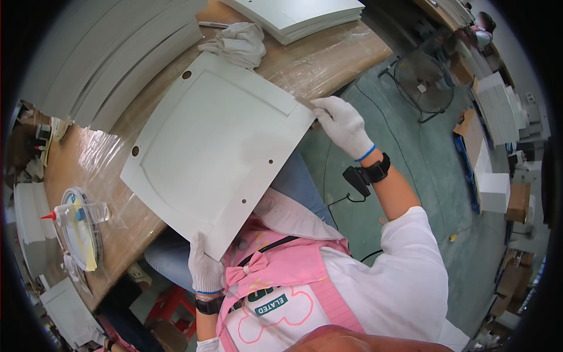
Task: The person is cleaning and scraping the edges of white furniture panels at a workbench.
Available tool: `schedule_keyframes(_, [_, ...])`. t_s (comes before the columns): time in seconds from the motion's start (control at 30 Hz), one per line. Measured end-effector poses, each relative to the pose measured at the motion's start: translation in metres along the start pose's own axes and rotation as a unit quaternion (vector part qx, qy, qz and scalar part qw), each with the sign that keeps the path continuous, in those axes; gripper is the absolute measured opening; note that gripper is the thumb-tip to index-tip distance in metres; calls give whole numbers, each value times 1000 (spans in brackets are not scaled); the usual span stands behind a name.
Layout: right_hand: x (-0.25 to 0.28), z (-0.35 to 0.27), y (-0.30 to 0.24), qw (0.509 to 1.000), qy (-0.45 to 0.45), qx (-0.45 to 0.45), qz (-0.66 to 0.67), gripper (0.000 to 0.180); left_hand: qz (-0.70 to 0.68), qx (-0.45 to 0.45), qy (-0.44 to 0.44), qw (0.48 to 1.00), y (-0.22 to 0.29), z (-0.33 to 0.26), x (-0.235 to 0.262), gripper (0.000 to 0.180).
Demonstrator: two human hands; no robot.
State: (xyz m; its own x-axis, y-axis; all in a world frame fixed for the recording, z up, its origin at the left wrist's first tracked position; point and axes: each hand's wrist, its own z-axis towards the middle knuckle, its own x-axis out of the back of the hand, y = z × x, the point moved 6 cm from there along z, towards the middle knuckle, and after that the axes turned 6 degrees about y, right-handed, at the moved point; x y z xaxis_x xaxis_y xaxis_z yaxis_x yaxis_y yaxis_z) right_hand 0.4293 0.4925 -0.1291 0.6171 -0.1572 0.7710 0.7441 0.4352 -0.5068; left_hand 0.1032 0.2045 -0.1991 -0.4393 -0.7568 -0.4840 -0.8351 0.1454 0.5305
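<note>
A white cabinet door (217, 141) with a raised frame border lies tilted, partly on the table and partly over my lap. Two large round holes run along its left side and two small ones along its right. My left hand (205, 267), in a white knit glove, grips the door's near corner, fingers partly hidden. At the far right corner, my gloved right hand (343, 123) is closed on a small flat brownish piece (305, 103), held against the door's edge. The exact kind of that piece is too small to make out.
A wrapped table (328, 67) carries stacked white panels (299, 17), a crumpled cloth (237, 44) and tall leaning panels (117, 64). At left lie a red-tipped glue bottle (97, 212) and a round lid (79, 240). A floor fan (423, 82) stands right, with cables on the floor.
</note>
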Motion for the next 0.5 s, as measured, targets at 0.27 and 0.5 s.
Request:
schedule_keyframes(0.27, [9, 9, 28, 995, 46, -83, 36, 19, -5, 7, -27, 1000, -5, 16, 24, 31])
schedule_keyframes(0.5, [3, 25, 0, 987, -32, -151, -38, 20, -53, 53, -45, 996, 0, 1, 4, 31])
